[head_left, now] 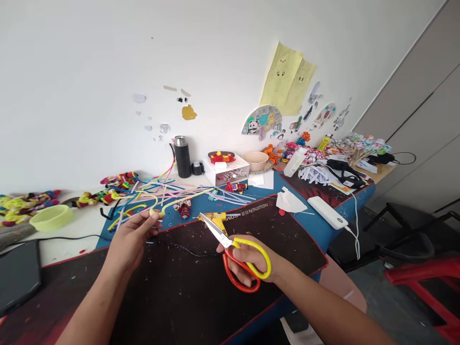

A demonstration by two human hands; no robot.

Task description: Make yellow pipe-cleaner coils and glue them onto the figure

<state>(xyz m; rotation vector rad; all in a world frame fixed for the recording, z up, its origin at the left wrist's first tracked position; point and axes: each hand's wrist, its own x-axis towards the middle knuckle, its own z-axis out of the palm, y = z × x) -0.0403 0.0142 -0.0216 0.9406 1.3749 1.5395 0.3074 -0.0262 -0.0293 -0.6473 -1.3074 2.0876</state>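
Note:
My left hand (134,235) pinches a pale yellow-green pipe cleaner (179,199) near a small coiled part, over the mat's back left edge. The strand runs off to the right above the loose pipe cleaners. In my right hand (247,258) are scissors (217,232) with one red and one yellow handle, the blades pointing up and left and looking nearly closed. Just behind the blades, a yellow glue gun (220,219) lies on the black mat (172,287). A small dark red figure (184,209) sits between my left hand and the glue gun.
A black thermos (182,158), a white drawer box (232,175) and a beige bowl (255,161) stand along the wall. At left are a green basket (52,218) and a dark tablet (19,273). A white power bank (327,212) with a cable lies right.

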